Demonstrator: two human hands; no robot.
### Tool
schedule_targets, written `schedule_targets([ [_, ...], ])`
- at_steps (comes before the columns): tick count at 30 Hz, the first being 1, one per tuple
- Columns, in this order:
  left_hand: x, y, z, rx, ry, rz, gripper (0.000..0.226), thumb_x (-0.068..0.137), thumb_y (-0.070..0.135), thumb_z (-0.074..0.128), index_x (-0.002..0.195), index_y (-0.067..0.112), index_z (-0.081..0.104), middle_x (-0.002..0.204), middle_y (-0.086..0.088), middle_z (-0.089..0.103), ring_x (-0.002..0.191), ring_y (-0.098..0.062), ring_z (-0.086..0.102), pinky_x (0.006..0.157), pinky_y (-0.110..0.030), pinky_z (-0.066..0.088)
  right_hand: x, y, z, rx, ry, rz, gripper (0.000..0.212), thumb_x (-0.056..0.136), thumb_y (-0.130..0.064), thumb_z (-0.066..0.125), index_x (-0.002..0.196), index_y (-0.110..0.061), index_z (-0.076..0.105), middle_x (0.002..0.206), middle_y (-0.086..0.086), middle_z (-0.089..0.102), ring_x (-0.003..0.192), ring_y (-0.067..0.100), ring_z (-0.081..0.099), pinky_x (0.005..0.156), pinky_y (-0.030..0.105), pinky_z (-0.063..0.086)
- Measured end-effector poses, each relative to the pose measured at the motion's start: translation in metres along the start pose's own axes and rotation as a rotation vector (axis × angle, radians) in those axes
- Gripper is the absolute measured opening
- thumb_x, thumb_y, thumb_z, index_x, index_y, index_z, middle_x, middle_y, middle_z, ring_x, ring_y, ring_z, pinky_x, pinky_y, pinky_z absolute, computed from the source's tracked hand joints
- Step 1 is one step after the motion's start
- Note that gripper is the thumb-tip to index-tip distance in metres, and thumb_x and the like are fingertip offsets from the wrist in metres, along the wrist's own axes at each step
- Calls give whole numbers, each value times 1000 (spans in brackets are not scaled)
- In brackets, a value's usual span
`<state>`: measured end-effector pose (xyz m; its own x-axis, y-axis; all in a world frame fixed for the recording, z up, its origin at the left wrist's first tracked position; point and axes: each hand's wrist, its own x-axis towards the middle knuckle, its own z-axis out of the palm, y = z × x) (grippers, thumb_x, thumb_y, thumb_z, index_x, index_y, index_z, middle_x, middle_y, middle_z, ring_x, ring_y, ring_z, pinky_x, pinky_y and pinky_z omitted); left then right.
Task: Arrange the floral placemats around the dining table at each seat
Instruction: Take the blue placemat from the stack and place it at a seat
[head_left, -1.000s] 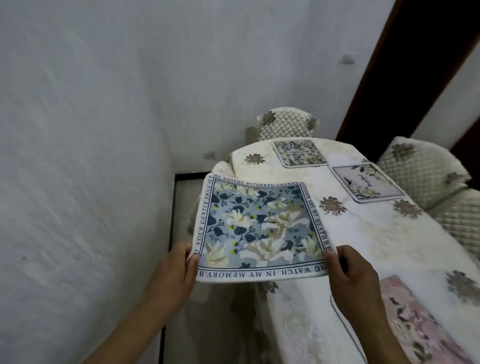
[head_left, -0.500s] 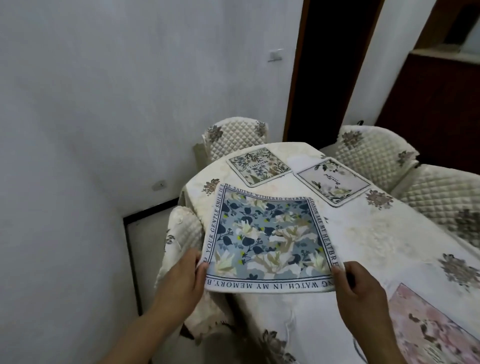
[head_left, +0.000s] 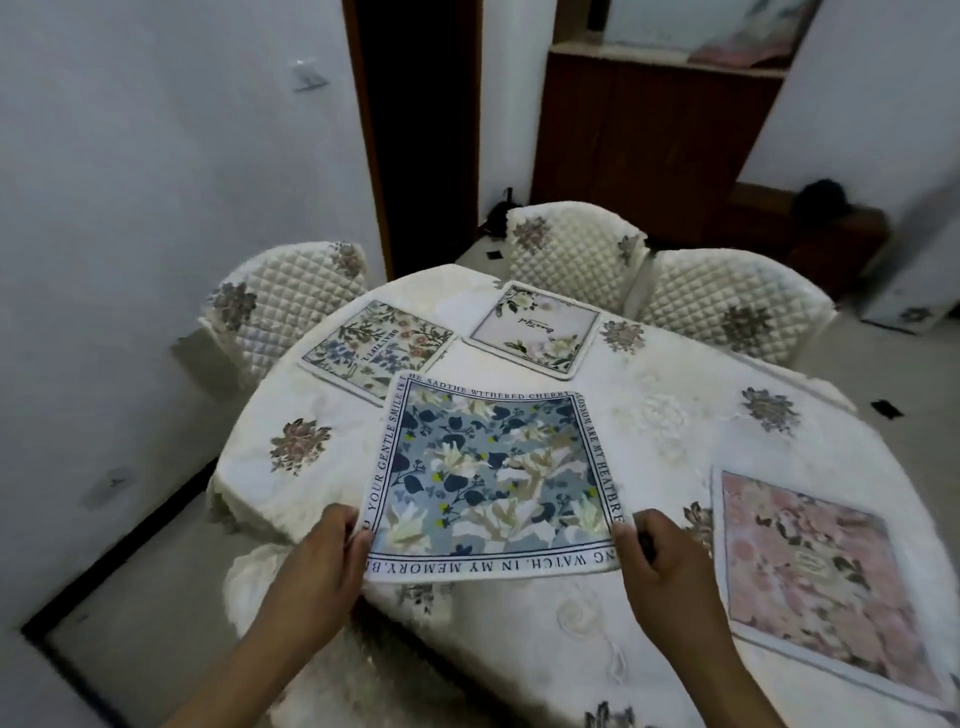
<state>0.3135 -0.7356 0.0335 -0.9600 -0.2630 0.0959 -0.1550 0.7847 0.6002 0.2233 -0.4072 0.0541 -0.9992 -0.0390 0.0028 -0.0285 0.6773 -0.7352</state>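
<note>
I hold a blue floral placemat (head_left: 493, 467) with a lettered border flat over the near-left part of the dining table (head_left: 649, 431). My left hand (head_left: 327, 561) pinches its near-left corner and my right hand (head_left: 660, 561) pinches its near-right corner. Three other placemats lie on the white tablecloth: a cream and green one (head_left: 376, 345) at the far left, a pale one with script (head_left: 535, 327) at the far middle, and a pink one (head_left: 815, 577) at the near right.
Quilted white chairs stand around the table: one at the far left (head_left: 280, 306), two at the far right (head_left: 571, 254) (head_left: 727, 306), one below my hands (head_left: 260, 577). A white wall is close on the left. A dark doorway (head_left: 421, 130) and a wooden cabinet (head_left: 649, 130) lie behind.
My view has swung right and the table now fills the middle. The blue placemat, still held at both near corners, has moved from the table's left edge to over the tabletop.
</note>
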Motion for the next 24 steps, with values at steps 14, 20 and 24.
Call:
schedule_targets([
  [14,75,-49,-9,3,-274,190,16,97,27,48,85,17,42,67,0,49,56,-19,49,50,-36,34,-62,-12,66,11,135,365,38,96,-39,50,67,-16,41,55,4,40,51,14,40,51,30,32],
  [20,76,-77,5,-17,-277,113,18,97,28,48,83,19,41,68,1,49,58,-19,50,54,-38,38,-54,9,106,-32,113,354,38,96,-37,49,66,-17,38,55,5,44,52,17,43,50,33,33],
  [24,91,-111,14,-20,-311,75,19,97,32,46,82,23,39,70,1,51,61,-19,52,56,-38,41,-45,10,144,-46,125,370,38,97,-35,49,66,-17,36,57,7,44,51,16,41,49,33,31],
])
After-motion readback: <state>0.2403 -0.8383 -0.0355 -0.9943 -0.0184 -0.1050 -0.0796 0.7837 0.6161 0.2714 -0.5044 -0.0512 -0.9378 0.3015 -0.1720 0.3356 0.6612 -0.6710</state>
